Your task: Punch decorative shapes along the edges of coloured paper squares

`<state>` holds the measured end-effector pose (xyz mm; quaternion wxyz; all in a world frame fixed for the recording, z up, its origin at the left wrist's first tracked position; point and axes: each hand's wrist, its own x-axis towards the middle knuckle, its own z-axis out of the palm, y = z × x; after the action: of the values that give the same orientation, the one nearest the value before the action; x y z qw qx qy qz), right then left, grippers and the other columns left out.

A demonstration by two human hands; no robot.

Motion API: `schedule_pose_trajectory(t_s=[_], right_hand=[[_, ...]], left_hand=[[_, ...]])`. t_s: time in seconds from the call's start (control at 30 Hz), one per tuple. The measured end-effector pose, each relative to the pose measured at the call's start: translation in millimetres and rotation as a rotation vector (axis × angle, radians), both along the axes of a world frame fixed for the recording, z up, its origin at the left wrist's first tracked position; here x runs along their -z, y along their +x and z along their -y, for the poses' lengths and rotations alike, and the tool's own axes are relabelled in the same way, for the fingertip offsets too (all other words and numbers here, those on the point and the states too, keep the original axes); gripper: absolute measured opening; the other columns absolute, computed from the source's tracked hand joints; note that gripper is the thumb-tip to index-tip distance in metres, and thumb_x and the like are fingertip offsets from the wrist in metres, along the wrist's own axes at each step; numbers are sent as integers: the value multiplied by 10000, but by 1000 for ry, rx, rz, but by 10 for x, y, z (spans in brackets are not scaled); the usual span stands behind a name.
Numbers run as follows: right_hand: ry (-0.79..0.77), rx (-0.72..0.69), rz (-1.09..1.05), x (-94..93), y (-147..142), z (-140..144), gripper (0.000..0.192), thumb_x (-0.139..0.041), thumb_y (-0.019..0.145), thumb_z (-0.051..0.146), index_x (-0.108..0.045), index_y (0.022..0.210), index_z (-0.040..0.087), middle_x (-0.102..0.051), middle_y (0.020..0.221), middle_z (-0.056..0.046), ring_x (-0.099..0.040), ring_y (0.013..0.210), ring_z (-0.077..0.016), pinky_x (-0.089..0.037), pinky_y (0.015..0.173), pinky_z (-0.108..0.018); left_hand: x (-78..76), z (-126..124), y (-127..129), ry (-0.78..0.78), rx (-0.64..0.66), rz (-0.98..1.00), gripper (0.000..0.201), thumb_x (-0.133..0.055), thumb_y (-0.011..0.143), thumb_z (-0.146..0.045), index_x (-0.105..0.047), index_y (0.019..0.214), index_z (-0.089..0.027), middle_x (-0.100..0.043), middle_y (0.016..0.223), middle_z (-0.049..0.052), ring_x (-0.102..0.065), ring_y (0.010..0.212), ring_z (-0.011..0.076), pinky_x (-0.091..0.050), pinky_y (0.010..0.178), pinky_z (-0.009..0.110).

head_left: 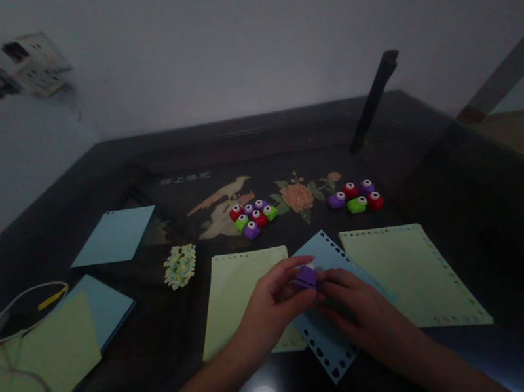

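Both hands meet over blue punched paper (328,344) on dark tabletop (501,264). Left hand (270,310) and right hand (359,310) fingers closed round small purple punch (306,276), pinched between fingertips. Punch mostly hidden by fingers; its shape unclear. Paper edge shows punched holes, middle covered by hands.

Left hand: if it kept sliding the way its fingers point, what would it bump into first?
Likely the small purple plastic punch that the left hand already touches, then the right hand.

Head view, downward over table (91,183)
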<state>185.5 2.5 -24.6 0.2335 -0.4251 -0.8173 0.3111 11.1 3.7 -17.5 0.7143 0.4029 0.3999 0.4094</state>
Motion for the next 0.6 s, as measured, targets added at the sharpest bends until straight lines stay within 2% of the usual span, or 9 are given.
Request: schedule_pose_trajectory(t_s=[0.27, 0.6], right_hand=[[1, -23, 56, 22, 9, -16, 189, -485, 842, 116, -626, 945, 189, -624, 996, -84, -595, 927, -197, -494, 828, -355], [31, -39, 33, 16, 20, -45, 175, -497, 843, 123, -631, 937, 186, -632, 981, -78, -597, 911, -188, -495, 820, -349]], left_hand=[[124, -39, -51, 256, -95, -271, 421, -687, 734, -246, -594, 1141, -191, -656, 1030, 65, -626, 895, 175, -488, 813, 299], [166, -47, -39, 324, -78, -299, 427, -690, 726, -219, -586, 1139, -183, -665, 1018, 65, -641, 903, 178, -514, 808, 296]])
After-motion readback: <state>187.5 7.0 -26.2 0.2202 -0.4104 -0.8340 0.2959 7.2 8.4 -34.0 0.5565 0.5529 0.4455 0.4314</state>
